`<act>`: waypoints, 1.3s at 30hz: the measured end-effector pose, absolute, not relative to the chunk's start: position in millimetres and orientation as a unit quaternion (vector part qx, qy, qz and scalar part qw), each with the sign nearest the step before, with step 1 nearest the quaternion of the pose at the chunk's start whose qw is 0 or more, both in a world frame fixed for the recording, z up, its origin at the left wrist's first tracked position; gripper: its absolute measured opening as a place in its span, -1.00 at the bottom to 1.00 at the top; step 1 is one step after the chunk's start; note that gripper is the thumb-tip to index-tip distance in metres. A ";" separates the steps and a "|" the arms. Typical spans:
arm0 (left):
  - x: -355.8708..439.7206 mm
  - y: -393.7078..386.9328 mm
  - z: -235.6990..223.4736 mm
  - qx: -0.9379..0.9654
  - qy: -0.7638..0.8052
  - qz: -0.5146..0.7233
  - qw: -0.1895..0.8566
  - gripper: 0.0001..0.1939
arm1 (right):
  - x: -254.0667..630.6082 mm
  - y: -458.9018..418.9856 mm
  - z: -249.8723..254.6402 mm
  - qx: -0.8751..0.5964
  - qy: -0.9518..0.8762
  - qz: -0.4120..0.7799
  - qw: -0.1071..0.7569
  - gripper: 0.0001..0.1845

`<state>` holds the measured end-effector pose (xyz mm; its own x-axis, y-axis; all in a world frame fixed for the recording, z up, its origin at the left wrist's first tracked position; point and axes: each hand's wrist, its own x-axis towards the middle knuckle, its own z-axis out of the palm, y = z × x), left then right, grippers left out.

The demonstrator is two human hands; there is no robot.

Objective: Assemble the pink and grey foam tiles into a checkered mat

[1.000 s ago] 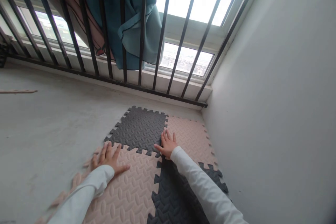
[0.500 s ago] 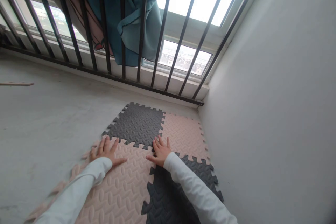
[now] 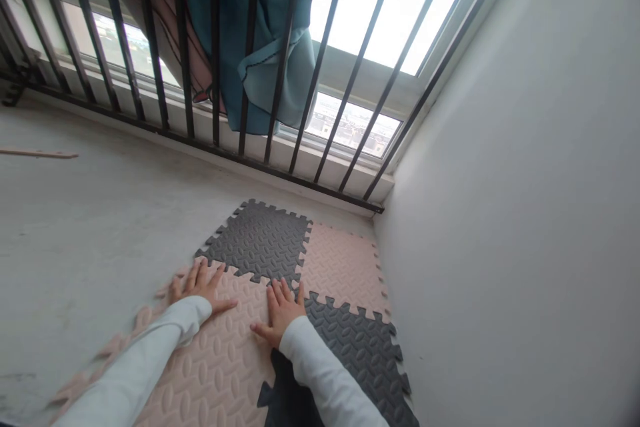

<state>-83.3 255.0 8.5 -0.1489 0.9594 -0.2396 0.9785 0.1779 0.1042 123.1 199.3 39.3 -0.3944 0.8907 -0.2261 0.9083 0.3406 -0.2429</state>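
Observation:
Interlocking foam tiles lie on the concrete floor in the corner. My left hand (image 3: 197, 287) rests flat, fingers spread, on the far left edge of the near pink tile (image 3: 220, 367). My right hand (image 3: 280, 307) lies flat with fingers apart on the same pink tile, at the seam where it meets the far dark grey tile (image 3: 260, 240) and the near dark grey tile (image 3: 355, 347). A second pink tile (image 3: 340, 267) lies at the far right against the wall. Both arms wear white sleeves.
A grey wall (image 3: 500, 213) rises right beside the tiles. Black metal railing bars (image 3: 215, 80) run along the far edge before a window, with teal and pink cloth (image 3: 260, 47) hanging behind them. Bare concrete floor (image 3: 90, 213) spreads left, with a thin wooden stick (image 3: 40, 153) on it.
My right hand has slid left and nearer, from the junction of the far tiles onto the near pink tile's seam. My left hand has stayed put. The view shifted slightly.

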 end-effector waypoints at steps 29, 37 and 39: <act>-34.1 23.7 -41.0 0.748 0.602 0.259 -0.098 -0.65 | 236.8 -3.6 68.8 0.807 0.542 -0.172 0.160 -0.07; -49.2 22.2 -48.1 0.762 0.556 0.327 -0.065 -0.75 | 235.6 -2.0 92.1 0.756 0.583 -0.186 0.231 0.12; -51.5 21.4 -46.3 0.761 0.542 0.353 -0.043 -0.75 | 235.1 1.1 95.6 0.742 0.595 -0.194 0.242 0.13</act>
